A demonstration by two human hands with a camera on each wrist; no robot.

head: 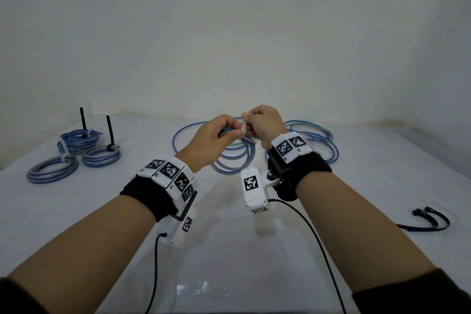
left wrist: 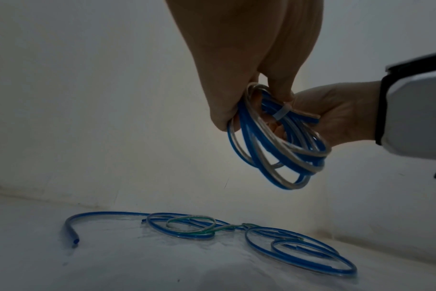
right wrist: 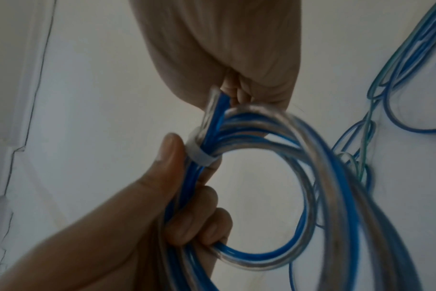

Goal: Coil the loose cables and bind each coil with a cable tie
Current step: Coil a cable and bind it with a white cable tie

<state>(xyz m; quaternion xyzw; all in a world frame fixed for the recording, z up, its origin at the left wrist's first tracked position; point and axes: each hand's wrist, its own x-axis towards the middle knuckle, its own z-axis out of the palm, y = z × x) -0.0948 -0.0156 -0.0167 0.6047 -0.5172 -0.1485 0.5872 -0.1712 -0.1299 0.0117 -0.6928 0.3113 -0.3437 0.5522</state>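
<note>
A coil of blue and clear cable hangs above the white table, held between both hands. My left hand grips the coil's top, fingers curled round the strands and thumb beside the tie. A white cable tie wraps the bundle. My right hand pinches the tie's upright tail just right of my left hand.
Three bound coils lie at the far left, two with black tie tails standing up. Loose blue and green cables sprawl behind the hands near the wall. Black cable ties lie at the right.
</note>
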